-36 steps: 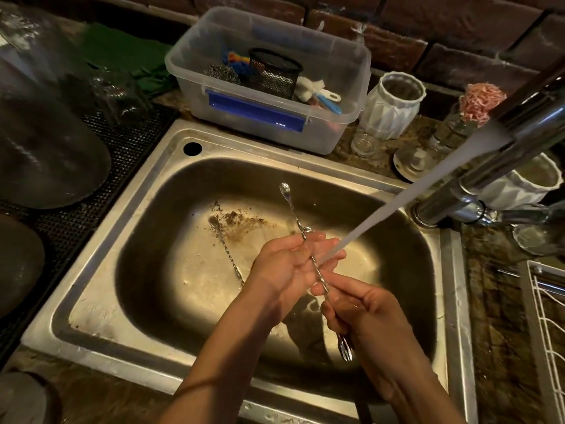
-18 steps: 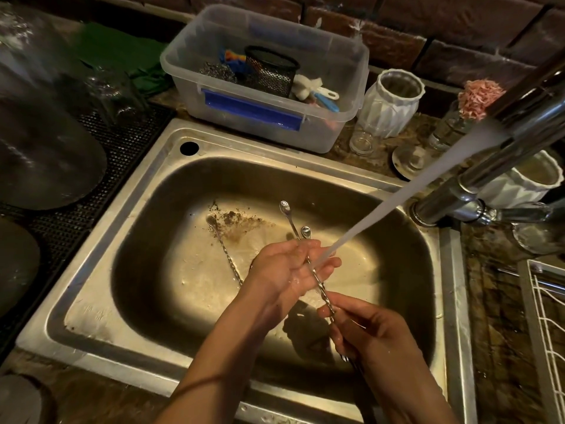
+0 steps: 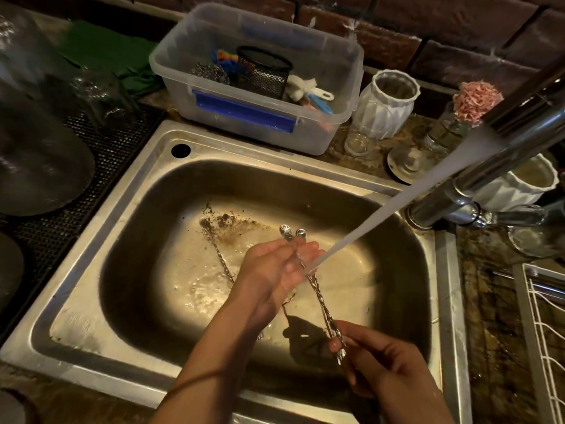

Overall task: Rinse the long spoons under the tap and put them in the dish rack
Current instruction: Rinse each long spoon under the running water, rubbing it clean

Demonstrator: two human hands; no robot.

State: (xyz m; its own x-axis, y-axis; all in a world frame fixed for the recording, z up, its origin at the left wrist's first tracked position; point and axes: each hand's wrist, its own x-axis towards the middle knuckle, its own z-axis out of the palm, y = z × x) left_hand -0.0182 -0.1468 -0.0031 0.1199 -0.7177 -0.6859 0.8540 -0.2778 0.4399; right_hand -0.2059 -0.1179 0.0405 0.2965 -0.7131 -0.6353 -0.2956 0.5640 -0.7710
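Note:
Two long twisted metal spoons [image 3: 319, 296] cross the steel sink [image 3: 128, 191], bowls pointing away from me. My right hand [image 3: 379, 362] pinches their lower ends. My left hand [image 3: 276, 270] wraps loosely round the stems just below the bowls, where the stream from the tap [image 3: 526, 117] hits my fingers. A third long spoon [image 3: 215, 249] lies on the sink floor to the left, partly hidden by my left hand. The white wire dish rack [image 3: 547, 325] shows at the right edge.
A clear plastic tub [image 3: 260, 117] with scrubbers and a mesh cup stands behind the sink. White ribbed pots [image 3: 385, 105], small glasses and a pink flower line the back right. Dark plates and a mesh mat lie at left. Brown debris marks the sink floor.
My right hand has drawn the two spoons down and toward me, so less of them sticks out beyond my left hand. My left hand has stayed under the stream.

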